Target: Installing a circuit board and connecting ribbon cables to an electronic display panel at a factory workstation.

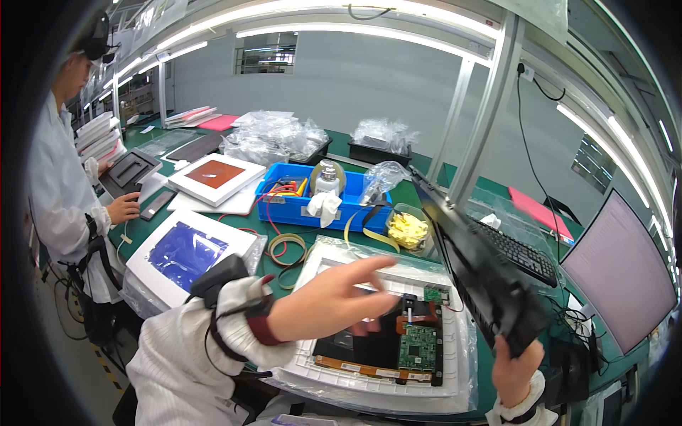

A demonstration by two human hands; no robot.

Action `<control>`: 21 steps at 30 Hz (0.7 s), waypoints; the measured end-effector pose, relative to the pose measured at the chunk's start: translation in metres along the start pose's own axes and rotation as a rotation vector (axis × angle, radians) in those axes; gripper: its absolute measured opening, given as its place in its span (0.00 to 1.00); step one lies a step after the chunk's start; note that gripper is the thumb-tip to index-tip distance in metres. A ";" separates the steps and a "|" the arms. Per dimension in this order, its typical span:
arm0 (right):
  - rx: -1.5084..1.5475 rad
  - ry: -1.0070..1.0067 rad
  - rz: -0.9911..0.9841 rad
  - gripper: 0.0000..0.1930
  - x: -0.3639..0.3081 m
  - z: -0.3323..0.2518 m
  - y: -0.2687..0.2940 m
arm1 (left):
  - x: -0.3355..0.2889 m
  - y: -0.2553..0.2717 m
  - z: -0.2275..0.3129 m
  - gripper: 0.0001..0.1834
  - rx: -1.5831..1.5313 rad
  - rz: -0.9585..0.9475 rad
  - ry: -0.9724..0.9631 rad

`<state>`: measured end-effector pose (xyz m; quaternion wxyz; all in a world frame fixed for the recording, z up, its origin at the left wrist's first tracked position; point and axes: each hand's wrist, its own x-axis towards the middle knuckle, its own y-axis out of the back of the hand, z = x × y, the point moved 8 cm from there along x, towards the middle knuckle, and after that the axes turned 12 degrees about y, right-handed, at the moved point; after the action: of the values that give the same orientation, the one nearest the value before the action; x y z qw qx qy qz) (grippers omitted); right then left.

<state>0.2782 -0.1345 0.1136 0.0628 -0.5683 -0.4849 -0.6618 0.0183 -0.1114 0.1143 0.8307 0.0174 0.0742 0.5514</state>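
Observation:
My left hand (330, 305) is open, fingers spread, over a white plastic frame (398, 392) lying face down on clear wrap. Inside the frame sits a dark panel (341, 348) with a green circuit board (419, 348) and a smaller green board (435, 293) near its far right corner. Part of the panel is hidden behind my left hand. My right hand (517, 373) grips the near end of a black plastic cover (483, 263), held tilted and nearly edge-on to the right of the frame. The cover's near end is smeared by motion.
A blue bin (284, 212) holds tools and a white bottle (327, 179). Near it stand a tub of yellow pieces (408, 231) and a tape roll (287, 248). Right: keyboard (522, 252), monitor (625, 273). Left: blue-filmed panel (186, 248), and a co-worker (64, 177) handling a dark tray (131, 172).

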 end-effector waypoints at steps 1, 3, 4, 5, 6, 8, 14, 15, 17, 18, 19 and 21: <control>-0.100 0.057 0.143 0.10 -0.012 0.016 0.014 | -0.001 0.008 -0.016 0.27 0.240 0.091 -0.070; 0.232 -0.082 0.249 0.12 0.009 0.044 0.024 | -0.015 0.029 -0.048 0.27 0.815 0.431 -0.208; 0.294 -0.203 0.279 0.15 0.006 0.067 0.026 | -0.019 0.036 -0.070 0.28 0.933 0.497 -0.065; 0.284 -0.205 0.281 0.15 0.008 0.083 0.026 | -0.023 0.043 -0.090 0.27 1.021 0.551 -0.007; 0.400 -0.234 0.345 0.16 0.009 0.103 0.028 | -0.028 0.047 -0.106 0.26 1.022 0.578 0.103; 0.502 -0.263 0.410 0.17 0.010 0.137 0.030 | -0.031 0.050 -0.130 0.24 1.005 0.587 0.179; 0.949 -0.318 0.471 0.24 0.015 0.219 0.001 | -0.037 0.054 -0.146 0.12 0.895 0.609 0.137; 0.940 -0.317 0.469 0.24 0.017 0.223 -0.001 | -0.035 0.054 -0.145 0.10 0.873 0.600 0.129; 0.995 -0.348 0.431 0.24 0.024 0.229 -0.014 | -0.039 0.054 -0.145 0.09 0.867 0.604 0.128; 1.014 -0.349 0.432 0.25 0.028 0.230 -0.019 | -0.040 0.053 -0.145 0.09 0.870 0.602 0.124; 1.014 -0.347 0.430 0.25 0.030 0.233 -0.022 | -0.041 0.053 -0.145 0.10 0.873 0.598 0.120; 1.049 -0.365 0.397 0.24 0.033 0.239 -0.032 | -0.042 0.053 -0.147 0.15 0.902 0.562 0.156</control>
<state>0.4119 0.0675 0.0944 0.3738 -0.6458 -0.6347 -0.2008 -0.0671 -0.1370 -0.0211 0.5533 0.3507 0.3578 0.6655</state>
